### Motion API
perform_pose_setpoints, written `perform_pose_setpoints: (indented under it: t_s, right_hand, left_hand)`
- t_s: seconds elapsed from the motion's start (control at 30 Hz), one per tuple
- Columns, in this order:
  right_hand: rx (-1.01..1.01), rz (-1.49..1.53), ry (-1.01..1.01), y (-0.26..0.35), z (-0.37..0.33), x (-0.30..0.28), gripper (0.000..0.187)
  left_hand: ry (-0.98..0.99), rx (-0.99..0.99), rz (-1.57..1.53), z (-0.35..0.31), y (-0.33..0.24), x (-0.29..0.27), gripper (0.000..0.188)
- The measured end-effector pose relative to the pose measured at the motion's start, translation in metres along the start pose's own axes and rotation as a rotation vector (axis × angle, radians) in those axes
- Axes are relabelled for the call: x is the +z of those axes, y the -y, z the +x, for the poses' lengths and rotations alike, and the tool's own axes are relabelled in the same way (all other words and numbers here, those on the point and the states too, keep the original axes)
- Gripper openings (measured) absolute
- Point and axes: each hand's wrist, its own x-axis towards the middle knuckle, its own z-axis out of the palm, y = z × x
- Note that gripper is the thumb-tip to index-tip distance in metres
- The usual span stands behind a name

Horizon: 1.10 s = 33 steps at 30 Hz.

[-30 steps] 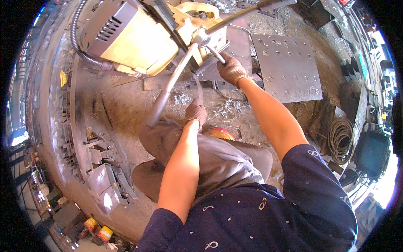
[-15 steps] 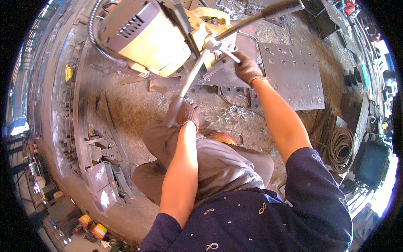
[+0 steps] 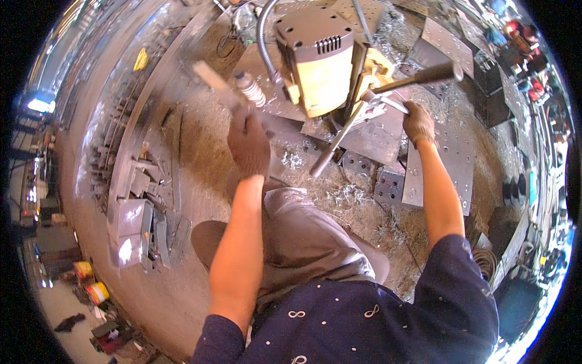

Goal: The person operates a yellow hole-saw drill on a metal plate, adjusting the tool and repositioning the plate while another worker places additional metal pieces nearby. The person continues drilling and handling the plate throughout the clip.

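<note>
1. Seems light, rather stiff and not fragile; best to grip the stick (image 3: 211, 77), blurred here, by its near end.
2. Held in the air near the bottle (image 3: 250, 89), left of the left corner of the plate (image 3: 373, 141) under the drill (image 3: 321, 79).
3. With left hand (image 3: 248, 145): fingers closed around stick, forearm stretched forward.
4. With right hand (image 3: 419, 124): fingers curled on lever (image 3: 395, 106), arm reaching forward.

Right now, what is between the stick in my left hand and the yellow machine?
In the head view, a bottle and a grey hose, between the blurred stick in your left hand and the machine.
</note>
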Motion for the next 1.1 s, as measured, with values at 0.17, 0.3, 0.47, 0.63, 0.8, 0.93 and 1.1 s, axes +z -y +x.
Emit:
perform_pose_setpoints:
  t_s: [0.17, 0.3, 0.47, 0.63, 0.8, 0.93, 1.1]
  right_hand:
    - [0.026, -0.083, -0.142, -0.019, -0.036, 0.009, 0.039]
    - [-0.132, -0.231, -0.235, -0.033, 0.011, -0.028, 0.034]
    - [-0.237, -0.427, -0.216, -0.028, 0.061, -0.085, 0.029]
    - [-0.158, -0.442, -0.268, -0.044, 0.037, -0.083, 0.034]
    - [0.032, -0.359, -0.232, -0.022, -0.037, -0.079, 0.04]
    - [0.031, -0.445, -0.262, -0.042, -0.018, -0.085, 0.036]
    - [-0.075, -0.586, -0.418, -0.045, 0.037, -0.103, 0.043]
  left_hand:
    - [0.08, 0.598, 0.472, 0.026, -0.064, 0.014, 0.063]
    - [0.286, 0.461, 0.695, 0.017, -0.085, 0.039, 0.087]
    - [0.329, 0.504, 0.512, -0.014, -0.075, 0.056, 0.083]
    - [0.463, 0.537, 0.589, 0.006, -0.077, 0.048, 0.066]
    - [0.57, 0.53, 0.761, 0.063, -0.086, 0.042, 0.065]
    - [0.67, 0.492, 0.739, 0.047, -0.094, 0.054, 0.059]
    - [0.545, 0.544, 0.585, -0.003, -0.063, 0.062, 0.058]
